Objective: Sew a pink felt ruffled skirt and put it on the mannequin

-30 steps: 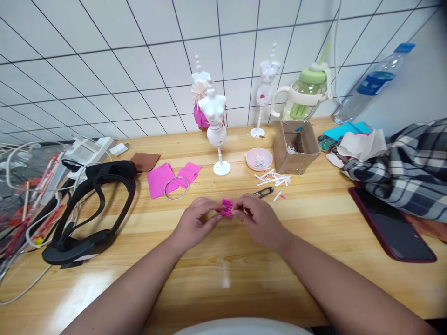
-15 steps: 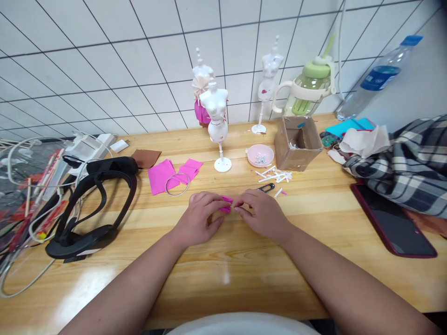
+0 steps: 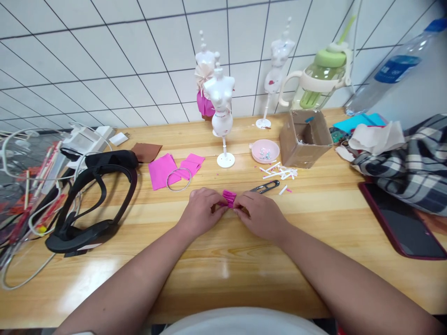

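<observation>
A small pleated piece of pink fabric (image 3: 229,197) is pinched between my left hand (image 3: 201,212) and my right hand (image 3: 259,213), just above the wooden table (image 3: 223,260). Both hands meet at the fabric, fingertips closed on its two ends. A small black thread snip (image 3: 266,187) lies just beyond my right hand. Flat pink fabric pieces (image 3: 164,170) and a metal ring (image 3: 179,179) lie further left. A white mini mannequin (image 3: 221,116) stands behind the hands.
A black headset (image 3: 94,200) and cables lie at the left. A pink dish (image 3: 265,151), a cardboard box (image 3: 304,138) and white scraps (image 3: 279,173) sit behind right. Two more mannequins, a green bottle (image 3: 319,79), a plaid cloth (image 3: 408,163) and a phone (image 3: 405,222) fill the back and right.
The view has shifted slightly. My hands have stayed together on the pink fabric, which now stands more upright and bunched between the fingertips.
</observation>
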Demonstrator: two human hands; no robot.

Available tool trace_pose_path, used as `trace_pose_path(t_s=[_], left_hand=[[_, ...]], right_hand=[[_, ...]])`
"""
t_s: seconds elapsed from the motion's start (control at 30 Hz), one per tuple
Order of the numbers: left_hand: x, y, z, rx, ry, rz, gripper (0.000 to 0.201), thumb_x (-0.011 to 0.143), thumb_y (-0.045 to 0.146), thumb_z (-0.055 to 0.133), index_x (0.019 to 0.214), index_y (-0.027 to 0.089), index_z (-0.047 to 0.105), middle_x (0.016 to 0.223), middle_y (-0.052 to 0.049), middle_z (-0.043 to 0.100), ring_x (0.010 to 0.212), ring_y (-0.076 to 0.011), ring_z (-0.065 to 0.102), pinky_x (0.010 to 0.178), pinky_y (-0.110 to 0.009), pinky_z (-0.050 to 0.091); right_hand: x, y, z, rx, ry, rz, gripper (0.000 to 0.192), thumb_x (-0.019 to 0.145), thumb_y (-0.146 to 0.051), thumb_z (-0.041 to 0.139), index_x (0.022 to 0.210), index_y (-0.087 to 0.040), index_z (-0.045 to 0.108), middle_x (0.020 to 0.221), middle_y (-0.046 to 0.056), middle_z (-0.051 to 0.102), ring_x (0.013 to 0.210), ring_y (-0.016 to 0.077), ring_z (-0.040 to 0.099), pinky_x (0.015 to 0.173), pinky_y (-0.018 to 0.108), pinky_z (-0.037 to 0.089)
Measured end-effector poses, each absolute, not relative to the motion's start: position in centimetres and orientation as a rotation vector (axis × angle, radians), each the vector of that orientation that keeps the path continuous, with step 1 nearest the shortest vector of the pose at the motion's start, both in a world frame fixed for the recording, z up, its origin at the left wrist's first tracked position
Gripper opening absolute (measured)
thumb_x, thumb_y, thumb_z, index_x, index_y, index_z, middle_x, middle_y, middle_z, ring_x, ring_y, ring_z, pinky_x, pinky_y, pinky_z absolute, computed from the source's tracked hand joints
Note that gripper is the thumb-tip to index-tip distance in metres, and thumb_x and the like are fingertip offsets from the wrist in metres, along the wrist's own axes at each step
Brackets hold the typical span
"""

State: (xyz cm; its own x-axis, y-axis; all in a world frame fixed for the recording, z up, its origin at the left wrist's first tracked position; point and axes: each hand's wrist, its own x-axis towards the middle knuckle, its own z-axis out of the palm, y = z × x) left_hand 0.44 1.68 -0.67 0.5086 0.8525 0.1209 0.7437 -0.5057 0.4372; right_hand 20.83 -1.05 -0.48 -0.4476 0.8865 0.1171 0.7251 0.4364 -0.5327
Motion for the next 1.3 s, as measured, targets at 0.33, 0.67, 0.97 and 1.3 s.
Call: trace_pose_path(t_s=[0.33,0.67,0.97,1.3], left_hand=[[0.7,1.6,-0.6,2.396,1.321,0.464,0.005,0.081,0.026,0.067,0.085,0.024,0.070,0.079,-0.001,0.069,0.083,-0.0217,0.059,0.077,-0.037,0.036],[0.9,1.3,0.0,2.394,1.310,0.427,0.011,0.081,0.029,0.065,0.090,0.024,0.069,0.085,-0.002,0.069,0.087,-0.0233,0.058,0.080,-0.041,0.034],[1.8,1.3,-0.2,2.316,1.471,0.402,0.008,0.082,0.029,0.063,0.083,0.022,0.069,0.083,-0.002,0.068,0.087,-0.0224,0.058,0.078,-0.039,0.032],[1.3,1.5,-0.4,2.365,1.378,0.497,0.022,0.084,0.024,0.061,0.105,0.023,0.067,0.088,-0.002,0.067,0.087,-0.0205,0.057,0.078,-0.036,0.036]], right_hand=[[20.4,-0.9,-0.5,-1.372,-2.478,0.381,0.019,0.096,-0.024,0.046,0.093,-0.018,0.063,0.093,0.007,0.067,0.088,0.0210,0.060,0.074,0.032,0.043],[20.5,-0.8,-0.8,-1.397,-2.521,0.355,0.021,0.097,-0.024,0.044,0.094,-0.018,0.064,0.093,0.008,0.067,0.087,0.0217,0.060,0.072,0.032,0.043],[20.9,-0.9,-0.6,-1.348,-2.549,0.354,0.026,0.098,-0.021,0.042,0.100,-0.019,0.068,0.101,0.006,0.070,0.093,0.0202,0.062,0.078,0.031,0.045],[21.9,-0.7,-0.4,-1.407,-2.442,0.525,0.023,0.094,-0.025,0.052,0.101,-0.026,0.073,0.102,0.002,0.073,0.094,0.0185,0.065,0.078,0.030,0.046]])
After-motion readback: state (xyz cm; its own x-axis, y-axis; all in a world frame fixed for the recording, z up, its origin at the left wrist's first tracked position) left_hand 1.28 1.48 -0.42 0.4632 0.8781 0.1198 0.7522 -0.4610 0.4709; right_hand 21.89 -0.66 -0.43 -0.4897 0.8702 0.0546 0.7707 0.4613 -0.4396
